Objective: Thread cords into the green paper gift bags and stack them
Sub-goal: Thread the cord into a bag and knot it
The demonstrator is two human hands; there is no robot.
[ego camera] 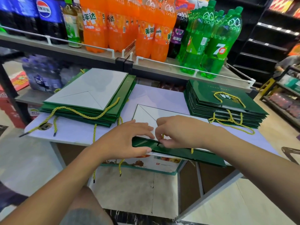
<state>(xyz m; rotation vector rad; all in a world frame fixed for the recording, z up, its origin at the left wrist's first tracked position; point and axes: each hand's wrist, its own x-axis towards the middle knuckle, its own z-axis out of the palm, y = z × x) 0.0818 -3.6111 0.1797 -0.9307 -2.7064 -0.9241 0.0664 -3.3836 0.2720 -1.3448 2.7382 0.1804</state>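
A flat green gift bag (181, 152) lies at the near edge of the white table (76, 132), its grey bottom panel facing up. My left hand (128, 140) rests on its top edge, fingers stretched over the panel and thumb at the green rim. My right hand (177, 132) pinches a yellow twisted cord (162, 136) at a hole in the bag's rim; the cord's dark tip shows just below. A second piece of yellow cord hangs at the rim further right. One stack of green bags (90, 98) with cords sits at the left, another stack (224, 104) at the right.
A shelf rail (97, 47) with large orange, green and dark soda bottles runs behind the table. Loose yellow cord ends dangle over the table's front edge. A printed box sits under the table. A person stands by shelves far right.
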